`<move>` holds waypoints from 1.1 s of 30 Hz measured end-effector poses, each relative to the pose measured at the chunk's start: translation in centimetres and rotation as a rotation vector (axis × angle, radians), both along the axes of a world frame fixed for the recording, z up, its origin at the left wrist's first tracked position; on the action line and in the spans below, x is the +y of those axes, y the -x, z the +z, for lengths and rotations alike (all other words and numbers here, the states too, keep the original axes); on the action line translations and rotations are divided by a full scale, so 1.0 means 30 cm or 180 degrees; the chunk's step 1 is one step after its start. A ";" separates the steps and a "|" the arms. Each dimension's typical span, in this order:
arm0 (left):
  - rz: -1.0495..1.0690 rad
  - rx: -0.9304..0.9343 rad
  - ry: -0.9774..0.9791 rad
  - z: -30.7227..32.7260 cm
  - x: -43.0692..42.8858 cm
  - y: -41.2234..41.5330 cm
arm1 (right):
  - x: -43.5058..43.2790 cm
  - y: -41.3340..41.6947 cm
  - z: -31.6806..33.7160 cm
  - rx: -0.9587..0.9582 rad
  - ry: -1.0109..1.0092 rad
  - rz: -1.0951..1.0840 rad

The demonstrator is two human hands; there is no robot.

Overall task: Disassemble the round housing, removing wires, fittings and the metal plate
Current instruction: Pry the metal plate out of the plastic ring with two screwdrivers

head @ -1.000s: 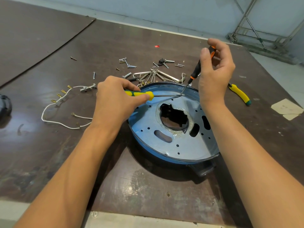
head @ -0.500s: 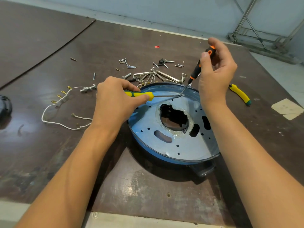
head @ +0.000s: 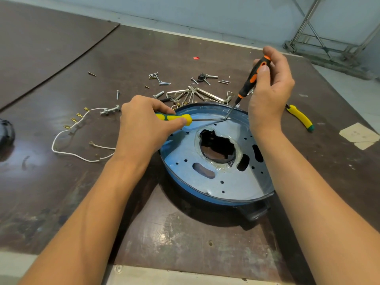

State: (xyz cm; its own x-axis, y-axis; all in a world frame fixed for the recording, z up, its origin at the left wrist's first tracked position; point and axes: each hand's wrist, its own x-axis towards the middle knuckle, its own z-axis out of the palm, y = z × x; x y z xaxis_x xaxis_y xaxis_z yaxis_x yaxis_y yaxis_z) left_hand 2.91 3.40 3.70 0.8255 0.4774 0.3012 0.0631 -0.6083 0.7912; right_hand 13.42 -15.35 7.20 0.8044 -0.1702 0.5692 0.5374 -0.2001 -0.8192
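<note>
Round housing [head: 207,194] flat on the dark brown worktop [head: 185,239], in the middle, slightly right. Blue rim around a pale metal plate [head: 236,182], plate pierced with small holes, oblong slots and a large ragged central opening. Dark tab jutting from the near right edge of the housing.

Left hand [head: 141,128] closed around a yellow-and-green screwdriver [head: 174,118], fingers [head: 158,108] wrapped over the handle, shaft lying almost level and pointing right across the far part of the plate. Right hand [head: 269,93] raised above the far right rim, fingers pinched on the top of a black-and-orange screwdriver [head: 249,81], held steeply, tip down and to the left. Both tips meeting at one spot on the plate just inside the far rim.

Beyond the housing, a scatter of loose screws [head: 162,82], a set of hex keys [head: 197,94] fanned out just behind the rim, and a small black fitting [head: 202,77] near more screws. To the left, a white wire [head: 70,132] looped on the worktop with brass terminals along it, one end at a small metal connector [head: 110,111] just beside the left hand. A yellow utility knife [head: 301,118] to the right of the right wrist. A beige scrap of paper [head: 359,135] at the far right edge. A dark rounded object [head: 6,134] partly cut off at the left edge; what it is cannot be told.
</note>
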 end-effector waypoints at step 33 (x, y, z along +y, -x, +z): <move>0.0029 0.0077 0.0092 -0.003 -0.002 -0.005 | 0.002 0.006 0.002 -0.0007 -0.0098 0.0109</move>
State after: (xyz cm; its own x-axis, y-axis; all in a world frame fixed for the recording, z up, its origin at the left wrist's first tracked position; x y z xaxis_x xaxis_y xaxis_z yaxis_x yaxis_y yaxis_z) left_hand 3.07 3.35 3.61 0.8280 0.4931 0.2670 0.0880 -0.5845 0.8066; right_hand 13.24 -15.30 7.26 0.8089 -0.1600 0.5658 0.5452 -0.1562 -0.8236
